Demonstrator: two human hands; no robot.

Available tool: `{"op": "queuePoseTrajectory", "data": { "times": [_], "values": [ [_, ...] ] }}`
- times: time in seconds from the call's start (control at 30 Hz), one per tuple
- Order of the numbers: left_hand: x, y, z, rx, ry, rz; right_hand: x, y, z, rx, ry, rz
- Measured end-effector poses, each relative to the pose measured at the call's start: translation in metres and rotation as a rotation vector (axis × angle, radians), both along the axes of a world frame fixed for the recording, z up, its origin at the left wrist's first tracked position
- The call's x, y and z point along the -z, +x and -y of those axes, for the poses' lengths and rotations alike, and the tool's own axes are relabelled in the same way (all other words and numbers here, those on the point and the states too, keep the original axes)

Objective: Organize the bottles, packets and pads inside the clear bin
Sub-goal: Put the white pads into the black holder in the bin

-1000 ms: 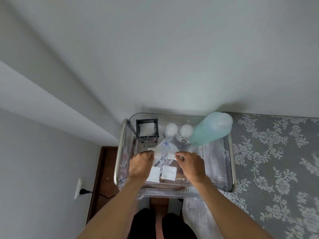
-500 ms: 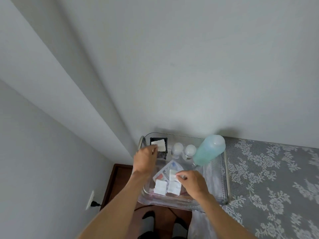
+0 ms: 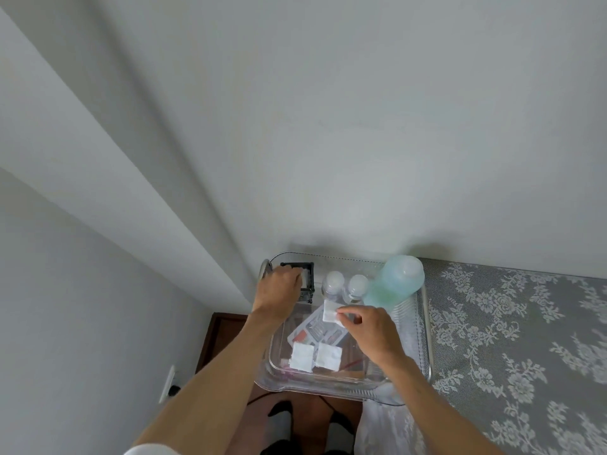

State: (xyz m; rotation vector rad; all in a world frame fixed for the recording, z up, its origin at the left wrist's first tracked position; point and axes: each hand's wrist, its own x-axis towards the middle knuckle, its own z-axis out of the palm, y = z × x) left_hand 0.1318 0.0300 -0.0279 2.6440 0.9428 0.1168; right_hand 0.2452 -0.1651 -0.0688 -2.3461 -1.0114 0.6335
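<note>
Lace-covered table [image 3: 512, 323], clear bin [image 3: 423, 339], right hand [image 3: 371, 330] pinching white pad [image 3: 329, 315]

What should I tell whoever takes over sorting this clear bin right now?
Left hand: at the small black-framed square holder in the bin's far left corner, apparently tucking a white pad into it; grip partly hidden.
Right hand: pinching one white square pad above the bin's middle.
Clear plastic bin: two small white-capped bottles and a large pale-green bottle stand along the far wall.
Flat clear packet with red print lies on the floor, two more white pads at the near edge.
Left: the held pad, those two pads, then the packet.
</note>
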Motion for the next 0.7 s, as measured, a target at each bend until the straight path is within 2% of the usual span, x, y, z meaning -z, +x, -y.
{"op": "queuePoseTrajectory", "data": {
  "times": [0.07, 0.13, 0.27, 0.37, 0.6, 0.7],
  "values": [
    [0.004, -0.021, 0.001, 0.029, 0.031, 0.229, -0.014, 0.006, -0.015, -0.02, 0.038, 0.013],
    [0.011, -0.047, 0.002, -0.018, 0.037, 0.32, -0.029, 0.012, -0.036, -0.046, 0.092, 0.027],
    [0.023, -0.09, 0.008, -0.054, -0.016, 0.248, -0.046, 0.015, -0.084, -0.142, 0.155, 0.106],
    [0.029, -0.097, 0.014, 0.0, -0.051, 0.211, -0.042, 0.01, -0.113, -0.192, 0.038, 0.158],
    [0.042, -0.099, 0.014, -0.018, -0.037, 0.221, -0.015, 0.003, -0.139, -0.313, -0.198, 0.221],
    [0.044, -0.101, 0.016, -0.018, -0.028, 0.197, -0.02, 0.006, -0.138, -0.325, -0.206, 0.21]
  ]
}}
